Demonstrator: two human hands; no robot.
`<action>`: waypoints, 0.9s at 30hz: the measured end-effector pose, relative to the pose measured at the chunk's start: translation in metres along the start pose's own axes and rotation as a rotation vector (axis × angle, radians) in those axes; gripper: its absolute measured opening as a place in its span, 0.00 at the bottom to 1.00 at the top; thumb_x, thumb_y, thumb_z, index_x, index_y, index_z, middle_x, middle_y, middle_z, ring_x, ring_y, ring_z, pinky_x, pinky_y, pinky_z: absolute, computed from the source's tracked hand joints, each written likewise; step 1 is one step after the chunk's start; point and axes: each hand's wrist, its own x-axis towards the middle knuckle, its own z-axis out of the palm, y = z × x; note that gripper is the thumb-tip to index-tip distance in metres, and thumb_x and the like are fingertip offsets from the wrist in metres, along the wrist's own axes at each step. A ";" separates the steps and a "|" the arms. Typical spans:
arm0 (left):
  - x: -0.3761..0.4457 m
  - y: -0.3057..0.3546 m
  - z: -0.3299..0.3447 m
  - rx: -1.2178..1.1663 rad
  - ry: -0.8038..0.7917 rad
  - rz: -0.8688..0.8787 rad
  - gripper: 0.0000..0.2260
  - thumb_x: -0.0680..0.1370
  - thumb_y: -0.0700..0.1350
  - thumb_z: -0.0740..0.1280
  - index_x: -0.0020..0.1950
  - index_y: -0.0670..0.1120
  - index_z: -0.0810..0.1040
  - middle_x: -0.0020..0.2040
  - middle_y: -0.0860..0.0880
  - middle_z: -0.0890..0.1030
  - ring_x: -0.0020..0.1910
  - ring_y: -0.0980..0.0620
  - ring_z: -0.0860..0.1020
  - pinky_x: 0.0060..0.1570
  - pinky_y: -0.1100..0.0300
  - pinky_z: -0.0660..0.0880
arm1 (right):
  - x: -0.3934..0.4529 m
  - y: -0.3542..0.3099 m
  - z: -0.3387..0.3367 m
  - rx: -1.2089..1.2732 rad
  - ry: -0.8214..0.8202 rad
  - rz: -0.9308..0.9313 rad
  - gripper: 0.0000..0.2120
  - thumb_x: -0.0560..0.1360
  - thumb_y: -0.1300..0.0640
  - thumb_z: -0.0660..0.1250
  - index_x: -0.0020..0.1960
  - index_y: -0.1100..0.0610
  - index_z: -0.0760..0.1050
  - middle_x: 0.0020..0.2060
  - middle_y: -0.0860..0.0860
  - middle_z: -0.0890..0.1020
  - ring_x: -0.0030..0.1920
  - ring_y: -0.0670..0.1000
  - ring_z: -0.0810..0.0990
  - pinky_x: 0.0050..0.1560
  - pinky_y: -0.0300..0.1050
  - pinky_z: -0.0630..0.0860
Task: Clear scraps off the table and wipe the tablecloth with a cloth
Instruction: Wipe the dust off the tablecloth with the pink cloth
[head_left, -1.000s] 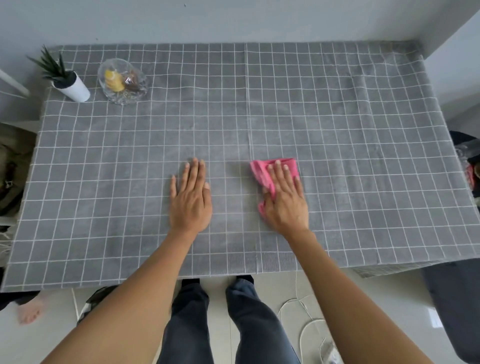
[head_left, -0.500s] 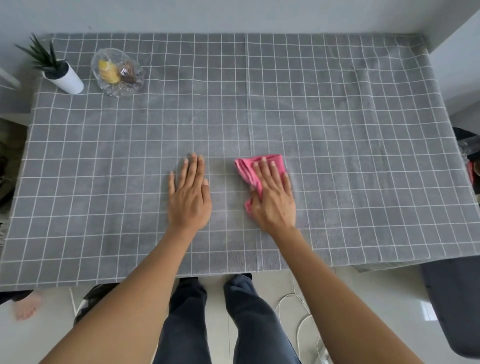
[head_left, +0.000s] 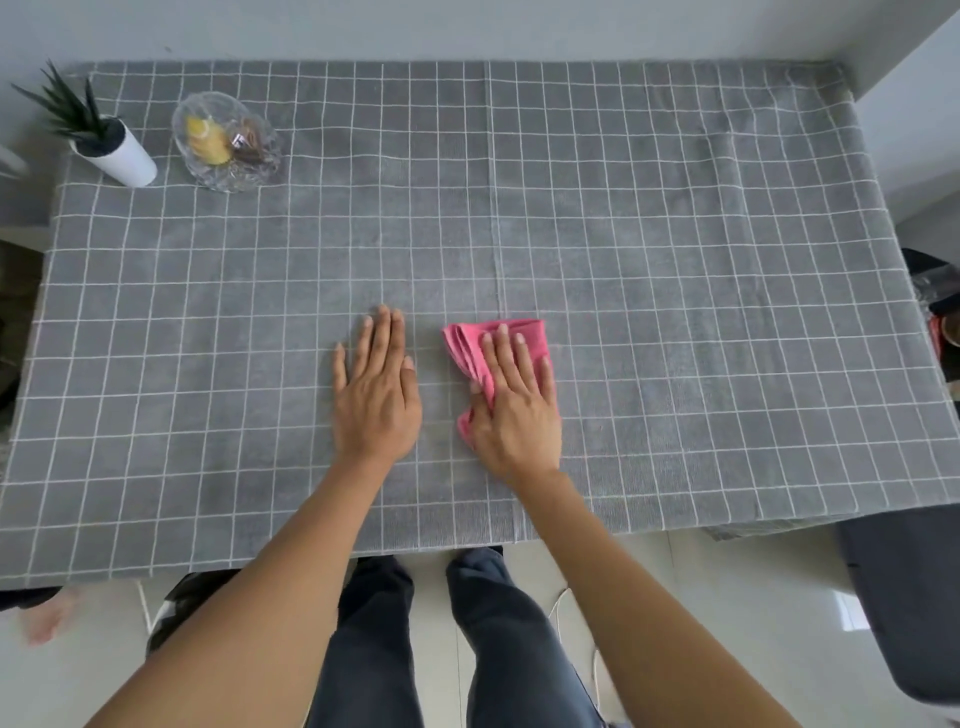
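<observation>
The wiping step is judged to be in hand: a folded pink cloth (head_left: 498, 345) is pressed flat against the grey checked tablecloth (head_left: 675, 260) by the right hand (head_left: 514, 410), whose fingers are laid out straight over it rather than curled round it. The left hand (head_left: 376, 395) is spread palm-down on the tablecloth just beside the cloth, fingers straight and nothing held — it appears to be used to pin the fabric so that it is not dragged into folds. The cloth lies near the middle of the worktop, towards the near edge. No scraps can be made out on the tablecloth, so the clearing part is judged to be done or nearly so. For the next stroke, steady downward pressure and a sweep across the unwiped squares would be called for, with the tablecloth kept taut. At the far left corner a small potted plant (head_left: 111, 150) in a white pot and a glass dish (head_left: 226, 143) with some yellow and brown contents are set close together — these would need to be wiped round or lifted, and the dish could be knocked by a careless sweep. A vertical crease in the tablecloth, just beyond the cloth, could catch it.
</observation>
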 end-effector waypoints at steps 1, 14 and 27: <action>0.000 0.000 0.000 -0.001 -0.003 0.004 0.25 0.81 0.50 0.42 0.78 0.47 0.49 0.78 0.51 0.49 0.77 0.53 0.47 0.75 0.47 0.44 | 0.000 0.012 -0.004 -0.010 -0.020 -0.075 0.30 0.76 0.49 0.48 0.77 0.53 0.51 0.77 0.49 0.53 0.76 0.47 0.46 0.76 0.52 0.44; 0.000 -0.001 0.001 0.016 -0.010 -0.001 0.25 0.81 0.50 0.41 0.78 0.48 0.46 0.78 0.51 0.47 0.77 0.53 0.44 0.75 0.47 0.42 | 0.009 0.028 -0.013 -0.066 0.078 0.222 0.30 0.77 0.47 0.44 0.77 0.51 0.41 0.77 0.49 0.47 0.77 0.50 0.42 0.76 0.53 0.40; -0.001 -0.001 0.002 0.026 -0.018 0.002 0.25 0.81 0.50 0.40 0.78 0.48 0.45 0.79 0.51 0.46 0.77 0.53 0.43 0.75 0.48 0.41 | 0.005 0.083 -0.030 0.000 0.111 0.301 0.29 0.78 0.46 0.43 0.77 0.51 0.45 0.77 0.48 0.49 0.77 0.47 0.44 0.76 0.51 0.40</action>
